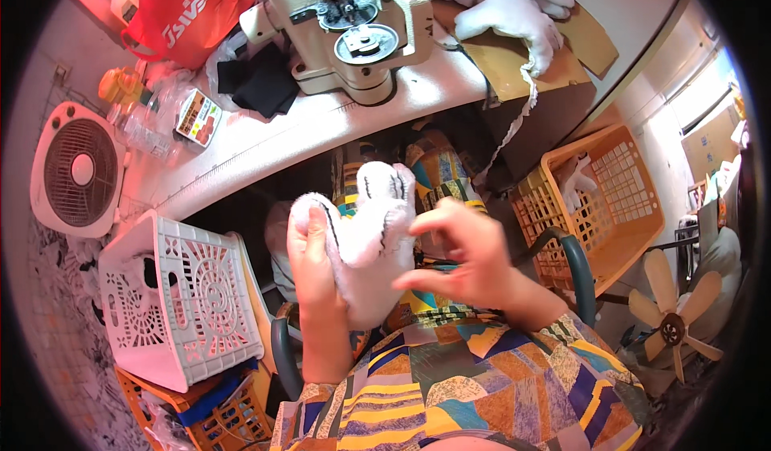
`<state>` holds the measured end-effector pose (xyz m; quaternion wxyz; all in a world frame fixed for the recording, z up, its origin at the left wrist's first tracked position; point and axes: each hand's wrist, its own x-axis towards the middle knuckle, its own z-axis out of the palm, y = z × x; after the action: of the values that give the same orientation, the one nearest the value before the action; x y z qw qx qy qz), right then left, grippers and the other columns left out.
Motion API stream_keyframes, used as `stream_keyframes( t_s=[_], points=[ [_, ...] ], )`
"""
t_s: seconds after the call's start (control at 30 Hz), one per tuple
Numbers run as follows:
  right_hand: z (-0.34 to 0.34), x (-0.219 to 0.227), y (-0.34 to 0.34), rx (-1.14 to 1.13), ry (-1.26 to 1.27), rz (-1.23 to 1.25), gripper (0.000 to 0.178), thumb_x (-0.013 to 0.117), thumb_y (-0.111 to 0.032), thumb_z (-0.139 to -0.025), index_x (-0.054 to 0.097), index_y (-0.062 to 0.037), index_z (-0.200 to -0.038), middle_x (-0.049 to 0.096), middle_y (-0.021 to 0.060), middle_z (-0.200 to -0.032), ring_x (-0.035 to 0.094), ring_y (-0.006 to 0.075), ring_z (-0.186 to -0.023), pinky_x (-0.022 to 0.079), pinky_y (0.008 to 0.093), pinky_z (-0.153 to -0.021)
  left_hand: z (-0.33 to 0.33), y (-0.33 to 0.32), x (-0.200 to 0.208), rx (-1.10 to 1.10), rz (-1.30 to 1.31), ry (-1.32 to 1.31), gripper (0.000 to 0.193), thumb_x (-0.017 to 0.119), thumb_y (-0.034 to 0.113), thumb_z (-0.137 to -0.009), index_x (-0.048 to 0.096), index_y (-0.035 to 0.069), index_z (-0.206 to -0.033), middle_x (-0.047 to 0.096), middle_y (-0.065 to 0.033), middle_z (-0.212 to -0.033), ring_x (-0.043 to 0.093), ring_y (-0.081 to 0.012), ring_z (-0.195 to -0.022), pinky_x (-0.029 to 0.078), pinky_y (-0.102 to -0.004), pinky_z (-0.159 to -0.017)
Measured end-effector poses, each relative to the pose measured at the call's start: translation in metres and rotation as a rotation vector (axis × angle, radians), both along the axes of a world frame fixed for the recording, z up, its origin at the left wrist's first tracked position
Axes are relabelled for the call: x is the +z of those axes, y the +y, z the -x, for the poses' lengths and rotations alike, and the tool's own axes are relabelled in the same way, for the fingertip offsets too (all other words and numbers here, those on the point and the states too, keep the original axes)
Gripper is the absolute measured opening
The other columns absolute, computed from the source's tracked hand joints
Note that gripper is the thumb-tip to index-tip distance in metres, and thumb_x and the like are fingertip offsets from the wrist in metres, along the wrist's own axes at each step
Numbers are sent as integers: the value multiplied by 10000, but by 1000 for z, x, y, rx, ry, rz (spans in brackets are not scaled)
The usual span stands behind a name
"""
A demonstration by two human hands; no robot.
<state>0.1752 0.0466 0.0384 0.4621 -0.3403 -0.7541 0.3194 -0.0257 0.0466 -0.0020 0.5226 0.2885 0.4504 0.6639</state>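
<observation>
A white fleece glove (361,242) with dark stitched seams is held up in front of my lap, its fingers pointing away from me. My left hand (313,266) grips its left side, with the thumb lying over the near face and the other fingers hidden behind the fabric. On the right side, my right hand (466,254) is beside the glove, thumb and forefinger spread apart with nothing seen between them. The fingertips are close to the glove's edge, slightly blurred; whether they touch it I cannot tell.
Ahead on the white table (265,142) stands a sewing machine (361,33), with black cloth (257,81) beside it. White gloves (514,25) lie on cardboard at the right. A white crate (193,298) and box fan (80,170) stand left, an orange crate (602,210) right.
</observation>
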Motion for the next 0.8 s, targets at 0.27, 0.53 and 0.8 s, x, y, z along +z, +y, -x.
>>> stream_keyframes(
  t_s=[0.27,0.53,0.8],
  points=[
    [4,-16,6,100,16,-52,336,638,54,-633,618,-37,-956,596,118,-919,629,301,-738,507,364,-604,-22,-7,24,-352,-336,266,516,845,102,-634,548,39,-1052,591,-41,-976,591,-132,-851,482,-259,-785],
    [-20,24,11,607,573,668,152,546,-141,-979,533,-20,-887,659,102,-975,559,178,-494,444,233,-468,-12,-7,9,-388,-334,529,279,703,-48,-654,619,10,-914,647,-75,-913,604,-149,-821,478,-277,-750],
    [-138,61,39,312,1274,-126,250,437,-141,-1006,424,-61,-770,446,69,-653,596,269,-799,503,451,-929,8,0,-9,-372,-256,427,249,529,-136,-609,627,-4,-797,661,-72,-806,626,-155,-774,491,-258,-721]
  ],
)
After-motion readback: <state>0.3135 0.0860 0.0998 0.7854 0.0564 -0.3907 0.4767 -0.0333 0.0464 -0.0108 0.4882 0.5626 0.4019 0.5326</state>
